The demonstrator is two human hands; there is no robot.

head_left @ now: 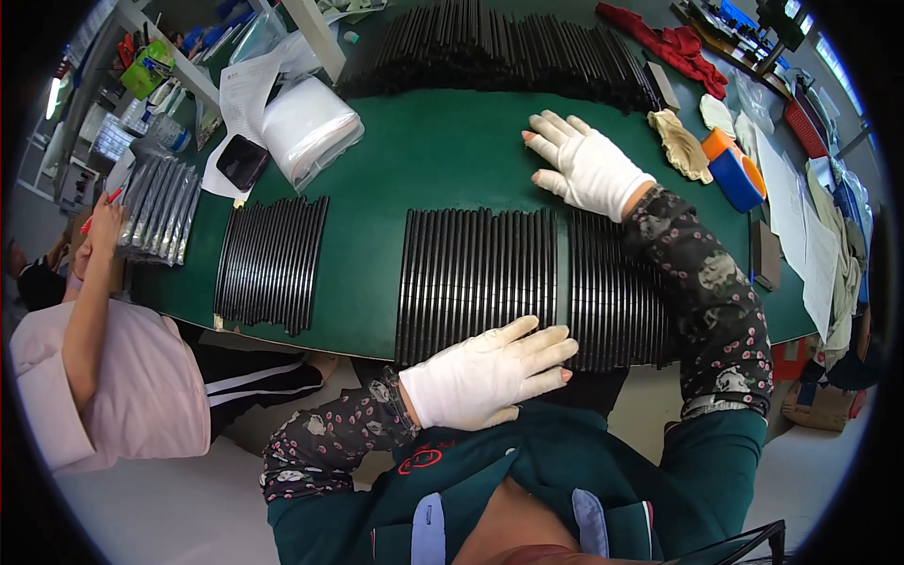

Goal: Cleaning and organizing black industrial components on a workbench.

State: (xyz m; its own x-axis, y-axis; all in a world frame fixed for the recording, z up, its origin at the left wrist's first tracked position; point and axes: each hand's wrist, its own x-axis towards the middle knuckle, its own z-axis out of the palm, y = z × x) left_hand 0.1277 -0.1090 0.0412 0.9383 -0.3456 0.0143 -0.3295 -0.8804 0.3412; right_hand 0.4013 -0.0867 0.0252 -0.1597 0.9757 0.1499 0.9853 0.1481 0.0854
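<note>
My left hand (490, 372), in a white glove with a few bare fingertips, lies with its fingers stretched out at the near ends of a row of slim black rods (478, 268). It grips nothing. Beyond the far ends of a second row of black rods (612, 292), my right hand (589, 168) is over the green table, gloved the same way, its fingers spread and nothing in them. A narrow gap separates the two rows. My right forearm hides part of the right-hand row.
More black rods (273, 264) lie in a group at the left. A large pile of rods (490, 52) spans the far edge. A phone (242, 162) rests near plastic bags (309, 127). Blue-and-orange tape rolls (734, 171) stand right. A co-worker's hand (105, 226) is by wrapped bundles (160, 209).
</note>
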